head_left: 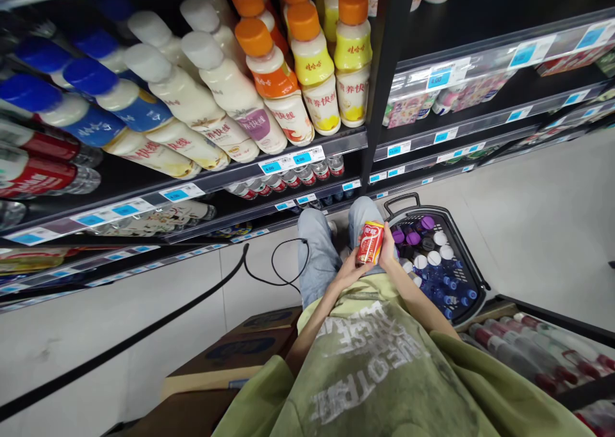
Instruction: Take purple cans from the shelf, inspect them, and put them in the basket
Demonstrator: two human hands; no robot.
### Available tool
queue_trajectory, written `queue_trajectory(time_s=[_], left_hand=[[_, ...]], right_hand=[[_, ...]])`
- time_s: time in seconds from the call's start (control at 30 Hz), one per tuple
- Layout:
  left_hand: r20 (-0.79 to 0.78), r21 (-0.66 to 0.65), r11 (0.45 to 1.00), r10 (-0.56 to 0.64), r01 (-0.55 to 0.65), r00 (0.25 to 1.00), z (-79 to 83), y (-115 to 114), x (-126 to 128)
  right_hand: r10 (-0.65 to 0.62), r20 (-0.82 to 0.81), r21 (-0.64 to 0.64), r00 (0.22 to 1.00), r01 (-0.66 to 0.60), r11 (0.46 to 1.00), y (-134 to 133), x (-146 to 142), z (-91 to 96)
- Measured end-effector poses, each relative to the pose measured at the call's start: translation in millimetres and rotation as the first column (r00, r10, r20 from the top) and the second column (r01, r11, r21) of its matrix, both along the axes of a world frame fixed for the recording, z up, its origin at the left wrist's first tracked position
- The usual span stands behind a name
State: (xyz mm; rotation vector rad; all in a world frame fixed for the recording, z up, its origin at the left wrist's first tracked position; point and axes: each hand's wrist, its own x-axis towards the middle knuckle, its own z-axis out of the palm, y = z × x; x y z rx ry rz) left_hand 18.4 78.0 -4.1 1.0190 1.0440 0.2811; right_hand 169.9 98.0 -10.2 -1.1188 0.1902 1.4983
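A red drink can [369, 242] is held upright in front of my body by both hands. My left hand [350, 272] cups it from below and the left, fingers closed on its lower part. My right hand [387, 251] wraps its right side. Beneath the can are my legs in light jeans [314, 251]. Just to the right stands a dark shopping basket [473, 277] with several bottles, purple, white and blue caps showing.
Store shelves [307, 158] fill the top, stocked with milk-drink bottles with orange [269, 78], white and blue caps above blue price tags. Cardboard boxes [230, 354] lie at lower left, a black cable [273, 264] on the floor, and red-capped bottles [528, 354] at lower right.
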Motion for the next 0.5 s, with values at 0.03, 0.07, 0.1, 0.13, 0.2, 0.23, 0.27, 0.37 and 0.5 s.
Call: queue_trajectory(time_s=[0.03, 0.07, 0.1, 0.13, 0.2, 0.23, 0.27, 0.37, 0.5], left_hand=[[0.015, -0.019, 1.0, -0.014, 0.015, 1.0, 0.1, 0, 0], [0.033, -0.037, 0.999, -0.034, 0.035, 0.999, 0.0, 0, -1], [0.051, -0.059, 0.997, -0.048, 0.051, 0.998, -0.5, 0, -1], [0.071, -0.085, 0.995, -0.051, 0.057, 0.996, -1.3, 0, -1], [0.128, -0.154, 0.987, -0.032, 0.052, 0.991, -4.0, -1, -1], [0.161, -0.188, 0.981, -0.019, 0.05, 0.987, -5.7, -1, -1], [0.192, -0.219, 0.974, -0.009, 0.051, 0.981, -7.6, -2, -1], [0.245, -0.292, 0.954, 0.003, 0.07, 0.97, -12.5, -2, 0], [0.256, -0.35, 0.935, 0.028, 0.066, 0.966, -16.0, -1, 0]], right_hand=[[0.003, 0.004, 0.002, 1.0, -0.003, 1.0, 0, 0, -0.1], [0.006, 0.01, 0.004, 1.0, -0.006, 1.0, 0, 0, -0.3], [0.011, 0.019, 0.006, 1.0, -0.011, 1.0, -1, 0, -0.6], [0.015, 0.03, 0.007, 0.999, -0.016, 1.0, -1, 0, -1.2], [0.023, 0.052, 0.008, 0.998, -0.024, 1.0, -3, 1, -2.5], [0.022, 0.059, 0.009, 0.998, -0.023, 1.0, -3, 2, -3.3], [0.017, 0.062, 0.009, 0.998, -0.017, 1.0, -4, 3, -4.1], [0.009, 0.043, -0.005, 0.999, -0.008, 1.0, -4, 4, -6.5], [0.051, 0.034, -0.024, 0.998, -0.05, 0.998, -3, 3, -8.7]])
